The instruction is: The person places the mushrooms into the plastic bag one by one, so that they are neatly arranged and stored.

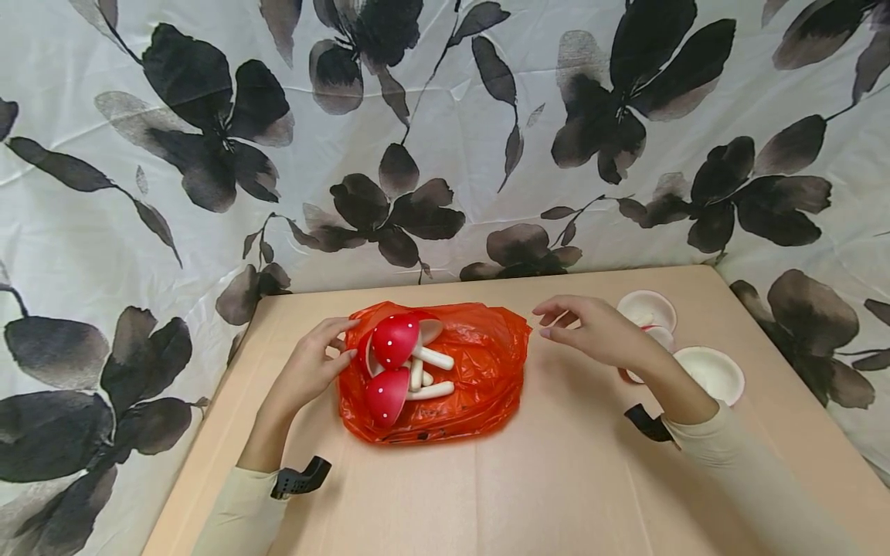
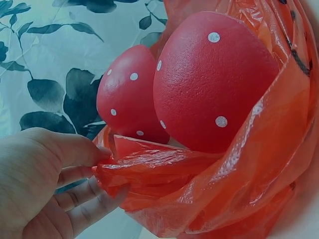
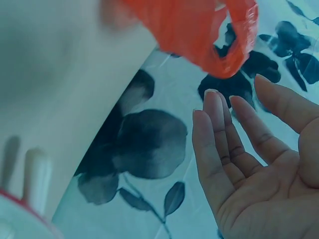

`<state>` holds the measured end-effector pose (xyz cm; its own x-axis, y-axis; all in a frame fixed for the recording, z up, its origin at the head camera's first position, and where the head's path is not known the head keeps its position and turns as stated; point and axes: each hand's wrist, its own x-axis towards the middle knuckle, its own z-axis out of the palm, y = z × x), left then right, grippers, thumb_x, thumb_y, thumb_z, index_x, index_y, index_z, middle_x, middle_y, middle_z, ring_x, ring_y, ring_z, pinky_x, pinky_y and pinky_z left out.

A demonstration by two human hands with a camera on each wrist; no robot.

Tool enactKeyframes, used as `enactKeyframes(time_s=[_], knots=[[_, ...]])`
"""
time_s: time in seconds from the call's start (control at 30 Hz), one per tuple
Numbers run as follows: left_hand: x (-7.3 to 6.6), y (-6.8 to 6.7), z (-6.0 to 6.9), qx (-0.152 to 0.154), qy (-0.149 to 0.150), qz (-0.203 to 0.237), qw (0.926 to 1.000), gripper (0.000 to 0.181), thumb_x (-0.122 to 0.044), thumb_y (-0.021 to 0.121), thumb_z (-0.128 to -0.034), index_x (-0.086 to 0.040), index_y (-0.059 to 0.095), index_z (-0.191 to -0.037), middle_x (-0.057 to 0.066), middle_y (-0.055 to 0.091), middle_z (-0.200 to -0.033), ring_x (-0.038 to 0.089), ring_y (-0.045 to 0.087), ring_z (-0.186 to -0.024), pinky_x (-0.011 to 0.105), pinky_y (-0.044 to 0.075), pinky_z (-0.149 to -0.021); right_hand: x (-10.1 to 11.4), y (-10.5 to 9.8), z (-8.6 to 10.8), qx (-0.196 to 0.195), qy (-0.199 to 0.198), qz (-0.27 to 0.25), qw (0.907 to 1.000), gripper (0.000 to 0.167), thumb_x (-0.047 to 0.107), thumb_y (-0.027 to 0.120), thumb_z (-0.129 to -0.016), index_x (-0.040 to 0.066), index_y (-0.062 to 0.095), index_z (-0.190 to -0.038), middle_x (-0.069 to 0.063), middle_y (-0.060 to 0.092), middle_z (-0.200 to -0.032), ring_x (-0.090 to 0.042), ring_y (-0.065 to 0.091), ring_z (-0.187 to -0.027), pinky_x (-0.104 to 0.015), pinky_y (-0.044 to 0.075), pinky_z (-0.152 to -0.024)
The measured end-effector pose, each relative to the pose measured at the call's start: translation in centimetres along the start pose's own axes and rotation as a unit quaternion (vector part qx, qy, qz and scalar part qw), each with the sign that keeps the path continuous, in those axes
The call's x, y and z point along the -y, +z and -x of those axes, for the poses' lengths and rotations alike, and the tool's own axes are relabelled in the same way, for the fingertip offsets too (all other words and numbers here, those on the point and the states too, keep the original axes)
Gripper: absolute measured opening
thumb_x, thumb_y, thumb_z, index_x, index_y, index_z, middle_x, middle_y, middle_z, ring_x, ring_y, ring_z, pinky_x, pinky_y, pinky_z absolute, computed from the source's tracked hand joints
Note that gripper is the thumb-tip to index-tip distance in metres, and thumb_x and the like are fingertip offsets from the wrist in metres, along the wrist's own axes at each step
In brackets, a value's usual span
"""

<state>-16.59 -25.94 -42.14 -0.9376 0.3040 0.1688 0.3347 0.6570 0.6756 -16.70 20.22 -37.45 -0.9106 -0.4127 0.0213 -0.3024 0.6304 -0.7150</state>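
An orange-red plastic bag [image 1: 487, 363] lies on the table, bunched around several decorative mushrooms with white-dotted red caps and white stems. One mushroom cap [image 1: 395, 340] sits toward the back and another mushroom cap [image 1: 388, 398] lies nearer the front, their stems pointing right. At the bag's left side, my left hand [image 1: 306, 371] pinches the rim between thumb and fingers; the left wrist view shows the gathered plastic [image 2: 149, 169] there. My right hand [image 1: 591, 328] hovers just off the bag's right end, fingers slightly bent and apart, holding nothing in the right wrist view.
More mushrooms lie behind my right forearm, pale cap undersides up: one cap [image 1: 709, 374] at the right and another cap [image 1: 647, 309] farther back. My forearm partly covers this group. A floral cloth [image 1: 501, 139] hangs behind the wooden table [image 1: 487, 494].
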Motion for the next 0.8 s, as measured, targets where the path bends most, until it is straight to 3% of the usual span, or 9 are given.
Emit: enactKeyframes(time_s=[0.27, 0.53, 0.8], knots=[[0.1, 0.0, 0.1, -0.003, 0.001, 0.005, 1.0000, 0.048, 0.000, 0.068, -0.0922, -0.006, 0.058, -0.139, 0.013, 0.057, -0.138, 0.026, 0.066, -0.097, 0.024, 0.060, -0.071, -2.3, -1.6, 1.5, 0.003, 0.042, 0.000, 0.9991, 0.032, 0.016, 0.070, -0.096, 0.007, 0.066, -0.127, -0.008, 0.070, -0.104, -0.026, 0.066, -0.096, -0.031, 0.057, -0.064], [0.0, 0.1, 0.0, -0.006, -0.004, 0.004, 1.0000, 0.048, -0.001, 0.068, -0.0922, -0.006, 0.059, -0.139, 0.013, 0.057, -0.137, 0.025, 0.065, -0.095, 0.023, 0.059, -0.071, -5.3, -3.0, 2.7, -0.007, 0.023, 0.072, 0.9971, 0.030, 0.006, 0.072, -0.092, -0.002, 0.067, -0.120, -0.005, 0.071, -0.095, -0.024, 0.068, -0.090, -0.026, 0.055, -0.075], [0.0, 0.2, -0.2, -0.011, 0.000, -0.005, 0.9999, 0.047, -0.001, 0.067, -0.0922, -0.005, 0.059, -0.139, 0.013, 0.058, -0.137, 0.024, 0.066, -0.093, 0.022, 0.058, -0.070, -7.4, -4.4, 3.7, -0.009, 0.009, 0.060, 0.9981, 0.032, -0.007, 0.071, -0.087, -0.009, 0.066, -0.118, -0.017, 0.069, -0.102, -0.029, 0.069, -0.089, -0.026, 0.057, -0.076]])
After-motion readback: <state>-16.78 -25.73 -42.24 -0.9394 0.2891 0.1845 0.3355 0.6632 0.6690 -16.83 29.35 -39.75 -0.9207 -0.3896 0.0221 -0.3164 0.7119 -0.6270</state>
